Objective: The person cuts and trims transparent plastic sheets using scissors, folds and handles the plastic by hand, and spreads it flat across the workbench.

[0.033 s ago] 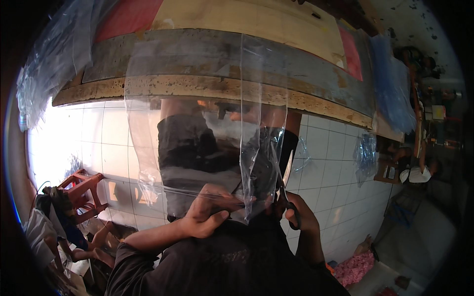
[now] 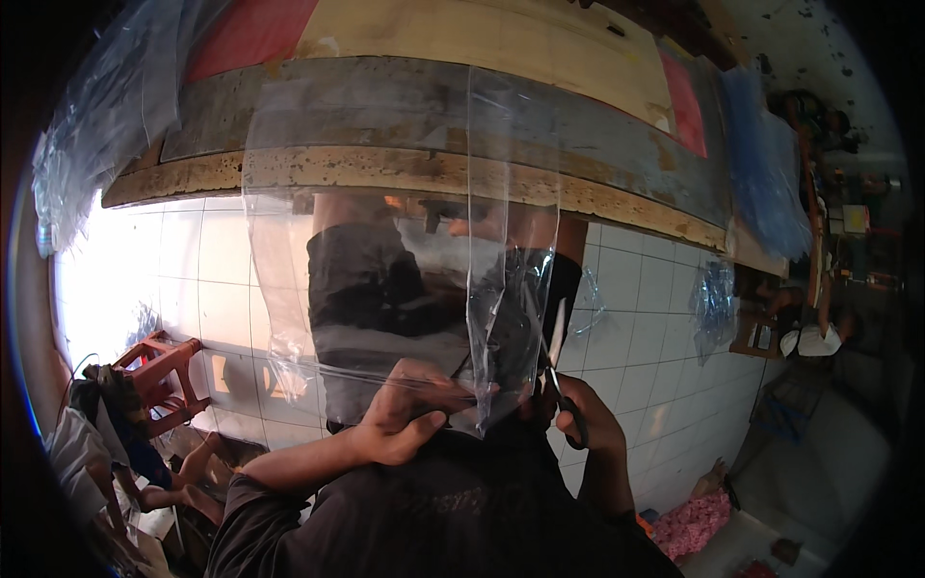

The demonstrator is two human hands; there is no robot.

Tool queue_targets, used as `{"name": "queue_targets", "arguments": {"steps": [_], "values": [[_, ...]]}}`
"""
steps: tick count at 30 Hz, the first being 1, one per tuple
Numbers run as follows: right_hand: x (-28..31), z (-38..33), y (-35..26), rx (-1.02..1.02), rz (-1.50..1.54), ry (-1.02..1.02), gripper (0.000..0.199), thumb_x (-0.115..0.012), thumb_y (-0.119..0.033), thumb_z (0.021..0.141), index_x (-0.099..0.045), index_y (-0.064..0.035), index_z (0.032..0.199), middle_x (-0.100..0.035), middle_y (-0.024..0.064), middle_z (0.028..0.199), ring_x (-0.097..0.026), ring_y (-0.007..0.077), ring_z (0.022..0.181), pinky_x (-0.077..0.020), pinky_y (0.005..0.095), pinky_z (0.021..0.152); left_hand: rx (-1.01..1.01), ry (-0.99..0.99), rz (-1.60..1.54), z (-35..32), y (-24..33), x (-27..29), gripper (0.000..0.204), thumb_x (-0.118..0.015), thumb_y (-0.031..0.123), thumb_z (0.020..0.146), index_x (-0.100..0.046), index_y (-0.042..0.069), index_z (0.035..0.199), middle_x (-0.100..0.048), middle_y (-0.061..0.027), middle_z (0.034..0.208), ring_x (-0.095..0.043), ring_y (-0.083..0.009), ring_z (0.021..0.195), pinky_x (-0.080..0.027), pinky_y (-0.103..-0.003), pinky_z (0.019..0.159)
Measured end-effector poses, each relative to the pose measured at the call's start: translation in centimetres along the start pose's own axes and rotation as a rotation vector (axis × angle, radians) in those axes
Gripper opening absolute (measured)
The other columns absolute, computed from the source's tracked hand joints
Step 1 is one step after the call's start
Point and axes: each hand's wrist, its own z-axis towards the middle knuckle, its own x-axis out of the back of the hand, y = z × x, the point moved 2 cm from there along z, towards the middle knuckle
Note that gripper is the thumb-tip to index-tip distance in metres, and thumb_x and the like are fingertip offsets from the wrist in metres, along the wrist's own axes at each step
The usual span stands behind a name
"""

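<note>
Clear plastic sheet (image 2: 385, 241) hangs upright before the table (image 2: 617, 106), its long axis vertical, rising well above both hands. Left hand (image 2: 409, 409) pinches its lower edge, fingers curled, forearm coming in from lower left. Right hand (image 2: 578, 419) grips scissors (image 2: 557, 371), blades pointing up beside the sheet's folded right edge, wrist bent upward. Red stool (image 2: 159, 371) stands on the tiled floor at left.

One head-worn fisheye view looks steeply down from above the person's chest, very near. The long worn wooden desk (image 2: 405, 171) arcs across at twelve o'clock; the white tiled floor (image 2: 655, 318) fills the centre, bending toward the dark rim.
</note>
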Motion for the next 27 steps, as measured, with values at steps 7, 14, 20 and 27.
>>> {"name": "queue_targets", "arguments": {"steps": [7, 14, 20, 27], "values": [[1.1, 0.2, 0.5, 0.045, -0.045, -0.091, 0.094, -0.062, -0.09, 0.072, -0.063, -0.0037, 0.108, -0.064, 0.0027, 0.086, -0.066, 0.014, 0.081, -0.0517, 0.0307, 0.075, -0.045, -0.006, -0.04, 0.5, 0.5, -0.4, 0.033, -0.046, -0.002, 0.102, -0.029, 0.005, 0.129, -0.049, -0.0311, 0.138, -0.047, -0.045, 0.139, -0.051, -0.059, 0.105], [0.3, 2.2, -2.7, 0.139, -0.07, 0.077, 0.08, -0.074, -0.076, 0.076, -0.062, -0.0028, 0.105, -0.063, 0.0015, 0.085, -0.063, 0.0087, 0.078, -0.05, 0.0253, 0.071, 0.053, -0.094, 0.241, -0.1, 0.4, 0.3, 0.033, -0.043, -0.005, 0.102, -0.029, 0.004, 0.13, -0.049, -0.0388, 0.14, -0.052, -0.0438, 0.135, -0.049, -0.053, 0.106], [0.2, 3.3, -3.0, 0.175, -0.045, 0.208, 0.073, -0.078, -0.069, 0.078, -0.062, -0.0019, 0.103, -0.062, 0.0012, 0.089, -0.062, 0.0069, 0.079, -0.0503, 0.023, 0.071, 0.029, -0.038, 0.281, 0.1, 0.4, -0.9, 0.026, -0.048, -0.003, 0.096, -0.048, 0.002, 0.122, -0.058, -0.0277, 0.135, -0.058, -0.0342, 0.122, -0.044, -0.044, 0.106], [-0.5, 3.2, -2.4, 0.23, 0.009, 0.272, 0.063, -0.08, -0.063, 0.081, -0.063, -0.0043, 0.098, -0.062, -0.0014, 0.083, -0.06, 0.0049, 0.076, -0.0473, 0.0214, 0.068, 0.09, -0.005, 0.361, -0.2, 0.0, -0.3, 0.025, -0.054, 0.0, 0.092, -0.06, 0.001, 0.116, -0.064, -0.0205, 0.126, -0.059, -0.0313, 0.119, -0.044, -0.044, 0.104]]}}
